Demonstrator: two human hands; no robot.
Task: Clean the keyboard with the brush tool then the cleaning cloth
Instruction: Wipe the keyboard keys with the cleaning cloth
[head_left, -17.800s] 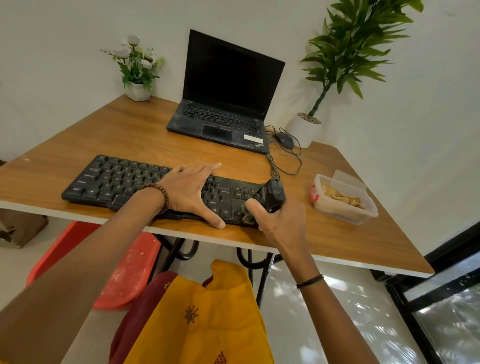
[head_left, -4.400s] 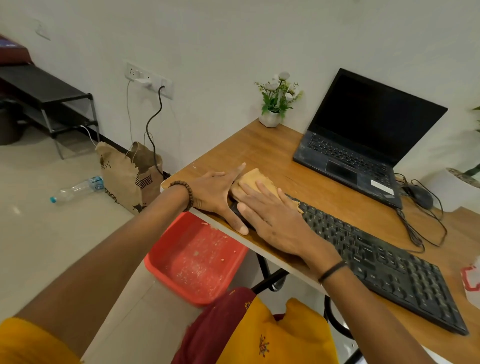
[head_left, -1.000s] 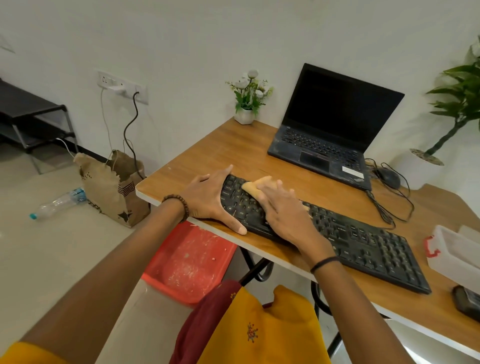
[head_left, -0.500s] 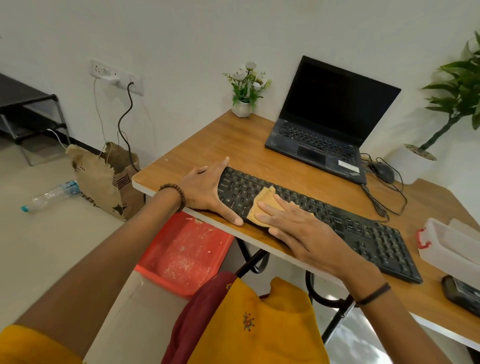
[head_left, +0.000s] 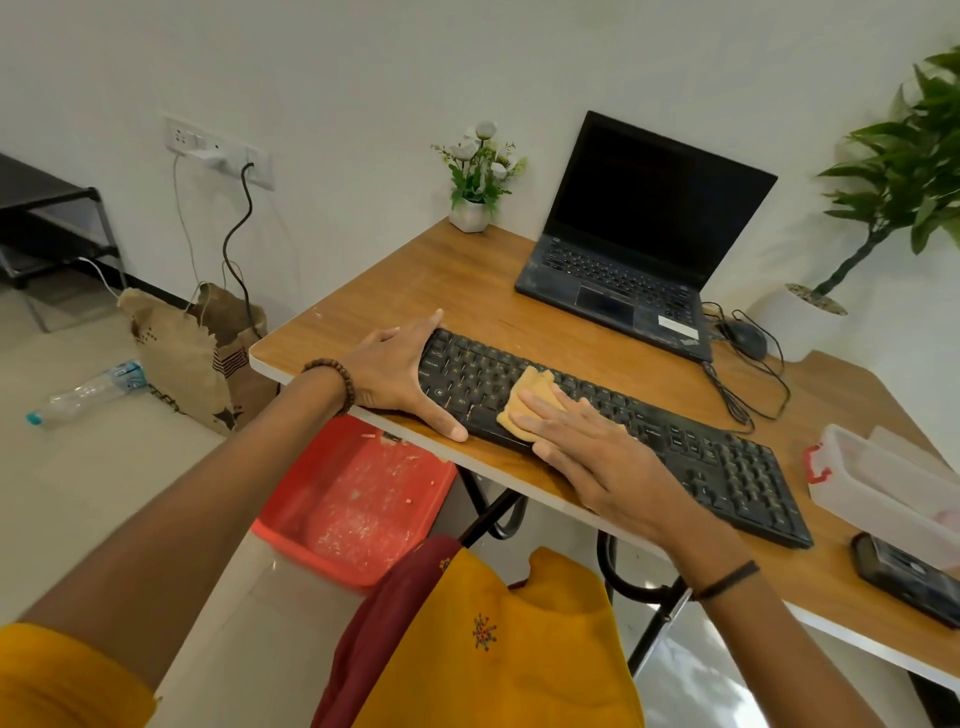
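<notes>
A black keyboard (head_left: 696, 457) lies along the front edge of the wooden desk (head_left: 457, 291). My right hand (head_left: 587, 447) presses a yellow cleaning cloth (head_left: 530, 395) flat onto the keys in the keyboard's left half, fingers straight. My left hand (head_left: 400, 374) braces the keyboard's left end, thumb along the front edge and fingers at the back corner. The dark brush tool (head_left: 909, 577) lies on the desk at the far right, near the front edge.
An open black laptop (head_left: 634, 249) stands behind the keyboard, with a mouse (head_left: 745, 338) and cables to its right. A clear plastic box (head_left: 883, 483) sits at the right. A small flower pot (head_left: 470, 213) stands at the back. A red bin (head_left: 353, 499) is under the desk.
My right hand and the cloth have slid slightly rightward along the keyboard's left half over the last second. The left hand stays at the keyboard's left end.
</notes>
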